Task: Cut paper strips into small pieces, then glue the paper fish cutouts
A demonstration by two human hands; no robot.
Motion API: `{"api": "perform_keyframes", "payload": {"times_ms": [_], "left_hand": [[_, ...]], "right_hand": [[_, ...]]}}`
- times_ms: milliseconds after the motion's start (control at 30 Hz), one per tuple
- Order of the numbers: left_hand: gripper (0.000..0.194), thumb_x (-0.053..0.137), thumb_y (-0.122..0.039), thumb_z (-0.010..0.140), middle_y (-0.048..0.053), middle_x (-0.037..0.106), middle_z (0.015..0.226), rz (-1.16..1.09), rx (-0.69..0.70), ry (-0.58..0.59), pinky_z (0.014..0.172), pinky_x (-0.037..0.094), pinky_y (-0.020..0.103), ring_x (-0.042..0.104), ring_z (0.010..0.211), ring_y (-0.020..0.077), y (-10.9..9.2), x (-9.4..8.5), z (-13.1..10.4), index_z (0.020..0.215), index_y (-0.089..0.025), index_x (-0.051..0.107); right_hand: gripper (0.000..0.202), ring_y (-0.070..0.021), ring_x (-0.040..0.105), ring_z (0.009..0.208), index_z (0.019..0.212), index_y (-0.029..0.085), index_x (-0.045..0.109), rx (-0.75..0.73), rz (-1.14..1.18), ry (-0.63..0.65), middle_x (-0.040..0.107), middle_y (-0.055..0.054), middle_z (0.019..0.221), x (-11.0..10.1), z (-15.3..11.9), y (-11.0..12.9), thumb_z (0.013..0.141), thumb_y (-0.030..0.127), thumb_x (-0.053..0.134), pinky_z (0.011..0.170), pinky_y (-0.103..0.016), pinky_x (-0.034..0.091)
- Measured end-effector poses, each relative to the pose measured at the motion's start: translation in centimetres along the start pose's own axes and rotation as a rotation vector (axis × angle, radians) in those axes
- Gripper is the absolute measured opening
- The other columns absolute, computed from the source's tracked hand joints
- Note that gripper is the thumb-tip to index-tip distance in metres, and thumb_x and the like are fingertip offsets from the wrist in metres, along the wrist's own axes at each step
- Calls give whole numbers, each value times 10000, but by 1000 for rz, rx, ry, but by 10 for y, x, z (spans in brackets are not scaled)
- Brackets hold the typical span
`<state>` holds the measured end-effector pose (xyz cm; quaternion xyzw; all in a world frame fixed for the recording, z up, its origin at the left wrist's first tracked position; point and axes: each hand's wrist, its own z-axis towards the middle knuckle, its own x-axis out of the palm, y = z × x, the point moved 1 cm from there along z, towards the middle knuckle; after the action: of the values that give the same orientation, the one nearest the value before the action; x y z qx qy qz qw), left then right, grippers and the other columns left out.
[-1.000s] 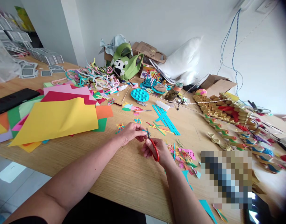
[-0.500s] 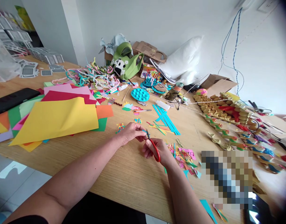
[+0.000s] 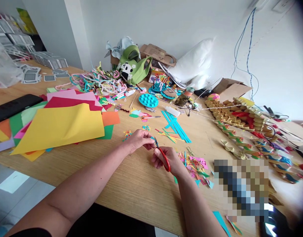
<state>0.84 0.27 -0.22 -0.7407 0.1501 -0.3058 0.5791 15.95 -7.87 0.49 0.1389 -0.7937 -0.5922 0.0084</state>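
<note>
Between the finger and thumb of my left hand [image 3: 141,141] is a small piece of blue paper [image 3: 152,138]. My right hand [image 3: 168,160] is closed round the red handles of a pair of scissors [image 3: 164,158], whose blades point up and left at the blue piece. Both hands are just above the table, close together. Tiny cut paper bits [image 3: 146,127] lie beyond my left hand, and thin coloured strips [image 3: 169,135] lie beyond the scissors. Paper scraps [image 3: 197,164] are heaped right of my right hand.
Stacked coloured sheets [image 3: 62,126] and a black phone [image 3: 15,107] lie at the left. Long blue strips [image 3: 176,126], a round blue tray [image 3: 148,100] and a green panda bag [image 3: 138,70] are farther back. Yellow bumpy cartons [image 3: 223,112] stand at the right.
The scissors and both hands have barely shifted; the blades look slightly more closed near the blue piece.
</note>
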Motion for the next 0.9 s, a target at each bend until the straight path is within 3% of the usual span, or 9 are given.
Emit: {"api": "perform_keyframes", "payload": {"times_ms": [567, 900], "left_hand": [[248, 761, -329, 630, 40, 679, 634, -69, 6, 10, 557, 468, 238, 582, 509, 94, 5, -1, 3, 656, -110, 648], [270, 773, -342, 622, 42, 683, 652, -108, -2, 9, 574, 473, 243, 590, 521, 96, 7, 0, 3, 677, -109, 648]], "right_hand": [[650, -154, 647, 514, 723, 129, 627, -36, -8, -36, 680, -76, 625, 7, -1, 5, 671, 776, 589, 494, -241, 504], [574, -155, 648, 504, 718, 136, 604, -54, 37, -63, 683, -73, 632, 7, 1, 0, 711, 709, 626, 474, -238, 496]]}}
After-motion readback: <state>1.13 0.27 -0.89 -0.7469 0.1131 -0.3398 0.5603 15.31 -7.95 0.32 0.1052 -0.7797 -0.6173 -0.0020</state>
